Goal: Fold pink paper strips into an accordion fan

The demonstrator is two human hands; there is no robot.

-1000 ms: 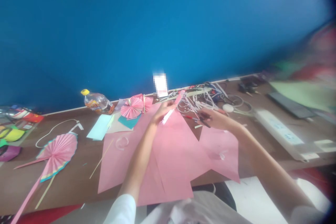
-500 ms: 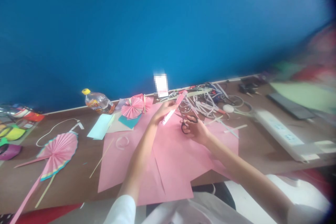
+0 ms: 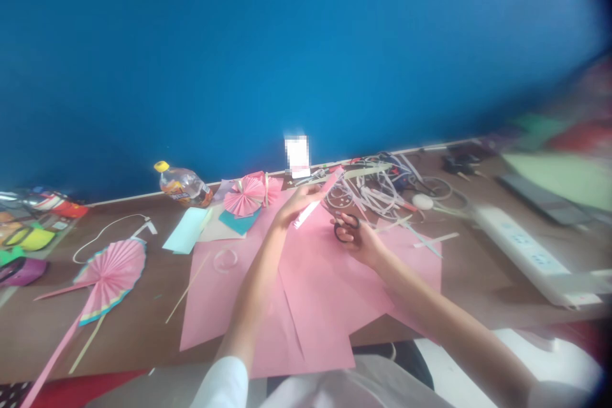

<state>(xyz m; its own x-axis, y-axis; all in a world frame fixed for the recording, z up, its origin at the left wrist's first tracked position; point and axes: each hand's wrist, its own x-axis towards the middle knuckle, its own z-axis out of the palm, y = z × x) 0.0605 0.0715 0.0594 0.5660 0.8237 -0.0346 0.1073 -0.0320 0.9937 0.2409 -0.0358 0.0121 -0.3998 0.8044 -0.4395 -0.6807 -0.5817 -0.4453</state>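
My left hand (image 3: 297, 200) is raised over the table and pinches a narrow folded pink paper strip (image 3: 319, 198) that slants up to the right. My right hand (image 3: 359, 241) is closed around black-handled scissors (image 3: 345, 227), just right of and below the strip. Both hands hover above large pink paper sheets (image 3: 310, 287) spread on the brown table (image 3: 138, 319). The scissor blades point toward the strip; whether they touch it I cannot tell.
A finished pink paper fan on a stick (image 3: 111, 271) lies at the left, small pink rosettes (image 3: 246, 194) and a plastic bottle (image 3: 183, 185) near the blue wall. Cut white strips and cables (image 3: 382, 188) pile behind the hands. A white power strip (image 3: 521, 248) lies at the right.
My right hand picked up the scissors from the pile at the right and brought them left, close to the strip. My left hand has kept the strip nearly still.
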